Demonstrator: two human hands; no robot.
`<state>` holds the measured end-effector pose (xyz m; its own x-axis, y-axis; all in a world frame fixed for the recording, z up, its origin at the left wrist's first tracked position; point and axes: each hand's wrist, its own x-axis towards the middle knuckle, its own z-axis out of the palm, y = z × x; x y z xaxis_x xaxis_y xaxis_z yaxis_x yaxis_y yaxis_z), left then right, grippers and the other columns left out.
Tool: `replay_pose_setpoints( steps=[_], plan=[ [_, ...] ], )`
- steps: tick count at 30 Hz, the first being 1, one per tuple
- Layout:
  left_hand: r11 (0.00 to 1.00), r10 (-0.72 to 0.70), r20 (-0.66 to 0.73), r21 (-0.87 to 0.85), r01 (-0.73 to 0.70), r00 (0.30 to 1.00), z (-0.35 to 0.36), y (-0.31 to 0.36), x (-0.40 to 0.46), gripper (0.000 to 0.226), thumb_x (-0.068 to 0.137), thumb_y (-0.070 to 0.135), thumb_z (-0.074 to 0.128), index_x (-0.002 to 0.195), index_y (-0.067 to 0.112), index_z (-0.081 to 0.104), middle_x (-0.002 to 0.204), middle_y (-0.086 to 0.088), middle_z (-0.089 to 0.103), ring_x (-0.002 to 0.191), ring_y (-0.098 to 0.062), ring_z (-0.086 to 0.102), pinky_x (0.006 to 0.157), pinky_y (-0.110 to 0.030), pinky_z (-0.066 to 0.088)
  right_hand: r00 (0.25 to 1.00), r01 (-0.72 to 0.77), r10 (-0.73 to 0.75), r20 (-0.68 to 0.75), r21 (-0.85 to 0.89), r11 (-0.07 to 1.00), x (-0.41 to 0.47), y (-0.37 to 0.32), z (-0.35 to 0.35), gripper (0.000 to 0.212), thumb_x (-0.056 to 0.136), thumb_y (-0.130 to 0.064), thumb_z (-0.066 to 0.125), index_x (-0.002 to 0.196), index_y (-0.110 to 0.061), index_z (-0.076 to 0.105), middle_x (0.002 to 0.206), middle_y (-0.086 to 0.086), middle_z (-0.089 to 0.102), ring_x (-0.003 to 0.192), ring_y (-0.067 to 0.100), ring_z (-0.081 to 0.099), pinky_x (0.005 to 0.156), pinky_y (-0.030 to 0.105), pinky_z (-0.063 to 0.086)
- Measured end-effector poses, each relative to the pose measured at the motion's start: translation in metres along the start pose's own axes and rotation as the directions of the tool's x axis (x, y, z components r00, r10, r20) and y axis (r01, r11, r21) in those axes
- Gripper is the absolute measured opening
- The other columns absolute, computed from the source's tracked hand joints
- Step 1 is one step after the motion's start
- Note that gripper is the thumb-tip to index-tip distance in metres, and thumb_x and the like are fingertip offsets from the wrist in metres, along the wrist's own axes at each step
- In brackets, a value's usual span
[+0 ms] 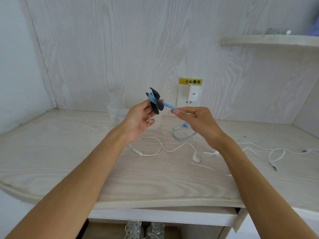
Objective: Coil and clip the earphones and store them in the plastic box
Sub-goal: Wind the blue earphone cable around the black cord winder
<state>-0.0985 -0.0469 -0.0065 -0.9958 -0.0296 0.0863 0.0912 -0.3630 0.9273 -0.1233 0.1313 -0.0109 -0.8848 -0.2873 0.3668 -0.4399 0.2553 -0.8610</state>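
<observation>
A white charger (193, 94) sits in a wall socket (188, 102) just beyond the right hand, under a yellow warning sticker (190, 81). A shelf (269, 40) hangs far up right. Grey shoes (144, 230) stand below the desk (51, 152).

Pale wood desk (69, 152), white earphones (196, 158), clear plastic box (117, 112)

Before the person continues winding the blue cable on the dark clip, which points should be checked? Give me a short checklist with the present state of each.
1. Left hand grips the dark clip: ok.
2. Right hand pinches the blue cable: ok.
3. Blue cable fully wound: not ok, a loop lies on the desk.
4. Loop free of the white earphones: cannot tell.
5. Plastic box within reach: ok.
</observation>
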Motion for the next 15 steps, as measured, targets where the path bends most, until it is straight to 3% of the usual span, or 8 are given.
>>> replay_pose_setpoints(
  steps=[3,4,7,11,15],
  plan=[
    [0.999,-0.005,0.007,0.039,0.005,1.0,-0.001,0.0,0.0,0.024,0.101,0.022,0.038,0.101,0.021,0.063,0.097,0.01,0.072,0.07,-0.003,0.052,0.043,-0.015,0.029,0.998,0.008,-0.007,-0.059,0.009,1.0,-0.001,0.001,0.001,0.023,0.086,-0.029,0.066,0.105,-0.019,0.073,0.089,-0.01,0.072,0.081,0.008,0.065,0.07,0.015,0.048],
    [0.999,-0.001,0.016,0.047,0.0,1.0,-0.001,0.0,0.0,0.025,0.101,0.022,0.038,0.101,0.022,0.063,0.097,0.01,0.072,0.071,-0.003,0.052,0.043,-0.015,0.03,0.997,0.016,-0.014,-0.073,0.025,1.0,-0.001,0.001,0.001,0.023,0.086,-0.027,0.067,0.107,-0.018,0.072,0.086,-0.012,0.071,0.081,0.004,0.065,0.068,0.009,0.047],
    [0.989,-0.005,0.026,0.149,0.001,1.0,-0.001,0.0,0.0,0.027,0.101,0.024,0.036,0.101,0.025,0.064,0.098,0.013,0.071,0.073,0.0,0.053,0.051,-0.017,0.032,0.995,0.085,-0.084,-0.049,0.016,0.996,-0.001,0.0,0.0,0.022,0.086,-0.023,0.067,0.107,-0.019,0.072,0.083,-0.009,0.07,0.07,-0.008,0.06,0.067,0.005,0.042],
    [0.943,-0.023,0.033,0.333,0.011,0.999,0.0,-0.005,0.001,0.029,0.101,0.03,0.038,0.096,0.026,0.066,0.088,0.014,0.07,0.08,0.0,0.059,0.065,-0.02,0.042,0.976,0.205,-0.21,-0.052,-0.094,0.974,-0.001,0.004,0.001,0.015,0.088,-0.026,0.064,0.1,-0.023,0.074,0.068,0.018,0.059,0.058,0.013,0.04,0.055,0.019,0.032],
    [0.885,-0.01,0.075,0.465,-0.026,0.997,0.0,-0.011,0.001,0.03,0.101,0.025,0.041,0.111,0.013,0.066,0.106,-0.001,0.071,0.089,-0.006,0.065,0.069,-0.021,0.053,0.96,0.264,-0.278,-0.042,-0.202,0.943,-0.002,0.006,0.001,0.011,0.09,-0.027,0.063,0.093,-0.026,0.073,0.061,-0.015,0.058,0.048,0.006,0.033,0.05,0.017,0.03]
  ],
)
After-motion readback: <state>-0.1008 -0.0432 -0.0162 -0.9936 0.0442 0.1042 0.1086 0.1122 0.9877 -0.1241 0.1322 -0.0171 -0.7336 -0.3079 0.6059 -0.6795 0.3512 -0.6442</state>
